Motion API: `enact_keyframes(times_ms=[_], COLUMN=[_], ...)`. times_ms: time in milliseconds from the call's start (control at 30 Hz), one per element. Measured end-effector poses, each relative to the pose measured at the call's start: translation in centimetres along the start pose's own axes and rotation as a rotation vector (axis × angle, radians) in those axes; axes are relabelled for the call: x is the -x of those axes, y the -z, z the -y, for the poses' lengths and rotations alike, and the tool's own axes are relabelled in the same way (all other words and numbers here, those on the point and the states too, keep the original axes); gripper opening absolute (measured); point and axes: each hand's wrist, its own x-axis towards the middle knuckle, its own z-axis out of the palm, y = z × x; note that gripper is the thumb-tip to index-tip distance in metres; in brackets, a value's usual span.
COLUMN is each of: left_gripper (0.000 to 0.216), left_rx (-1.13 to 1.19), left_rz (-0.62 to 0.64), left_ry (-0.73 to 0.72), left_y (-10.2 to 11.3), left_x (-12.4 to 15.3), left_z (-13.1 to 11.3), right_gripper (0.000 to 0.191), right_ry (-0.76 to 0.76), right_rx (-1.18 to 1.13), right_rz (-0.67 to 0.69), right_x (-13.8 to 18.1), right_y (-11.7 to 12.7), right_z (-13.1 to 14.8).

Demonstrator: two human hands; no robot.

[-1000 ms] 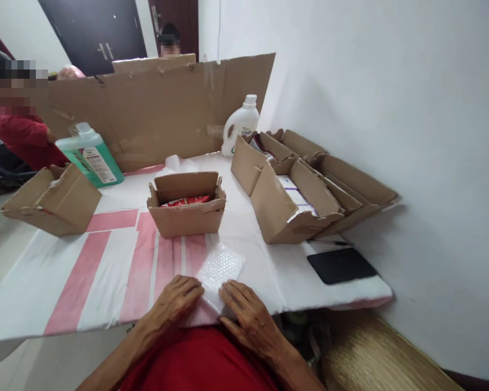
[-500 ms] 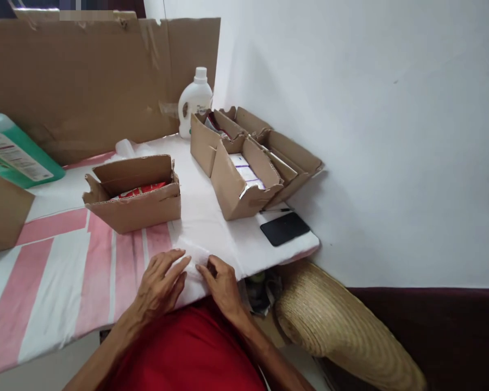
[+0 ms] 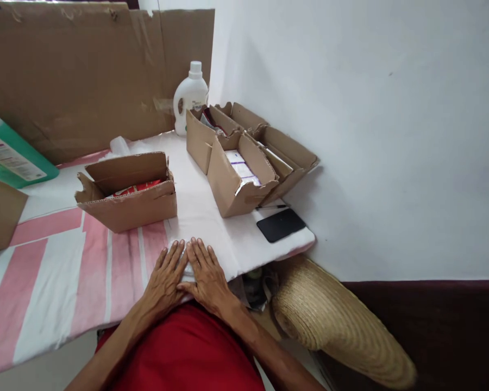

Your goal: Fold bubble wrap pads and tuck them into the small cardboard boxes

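Since half a second ago our hands have drawn together, and the fingers that were curled now lie stretched out side by side at the lower middle of the frame. The left hand (image 3: 165, 274) and the right hand (image 3: 207, 276) are both flat, palms down. They grip nothing and press on the bubble wrap (image 3: 187, 271) at the near edge of the table (image 3: 212, 222).

We judge the step in hand to be flattening the folded sheet. Lifting it from here would call for fingertips worked under an edge.

Only a pale sliver of the wrap shows between our hands, so we cannot count its folds. Above them, the open box (image 3: 126, 198) shows a red packet (image 3: 135, 189) (its print is too small to read). The green bottle (image 3: 12, 157) is cut off at the left edge of the frame. The grouped boxes (image 3: 236, 182) at centre hide most of their white contents.
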Motion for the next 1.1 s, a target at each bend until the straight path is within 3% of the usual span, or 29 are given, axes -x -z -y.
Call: enact_keyframes(times_ms=[200, 333, 467, 567, 700, 767, 867, 967, 1100], left_gripper=[0.073, 0.055, 0.051, 0.046, 0.064, 0.071, 0.071, 0.060, 0.042], left_rx=[0.146, 0.148, 0.172, 0.235, 0.075, -0.054, -0.194, -0.202, -0.114], left_rz=[0.003, 0.022, 0.003, -0.140, -0.461, -0.602, -0.636, -0.594, -0.616], left_ry=[0.037, -0.033, -0.083, -0.035, 0.095, 0.228, 0.381, 0.304, 0.191], left_y=[1.0, 2.2, 3.8, 6.5, 12.0, 14.0, 14.8, 13.6, 12.0], left_x=[-0.2, -0.8, -1.8, -2.9, -4.4, -4.8, -4.7, -3.3, -1.2], left_z=[1.1, 2.0, 2.2, 2.2, 3.7, 5.5, 8.4, 10.0, 9.7], right_gripper=[0.081, 0.080, 0.047, 0.034, 0.018, 0.012, 0.011, 0.010, 0.024], right_ry=[-0.012, 0.021, 0.117, 0.140, 0.099, 0.102, 0.224, 0.455, 0.716], right_rx=[0.007, -0.015, -0.084, -0.252, -0.439, -0.416, -0.268, -0.077, 0.237], right_rz=[0.050, 0.030, -0.095, -0.234, -0.350, -0.471, -0.595, -0.450, -0.204], right_x=[0.2, 0.0, -0.8, -2.5, -6.6, -9.6, -15.0, -20.4, -25.8], right_y=[0.5, 1.6, 2.1, 4.5, 12.1, 16.3, 20.0, 20.0, 16.6], right_z=[-1.4, -2.3, -2.6, -2.0, -0.8, -0.4, 0.1, 0.7, 1.7])
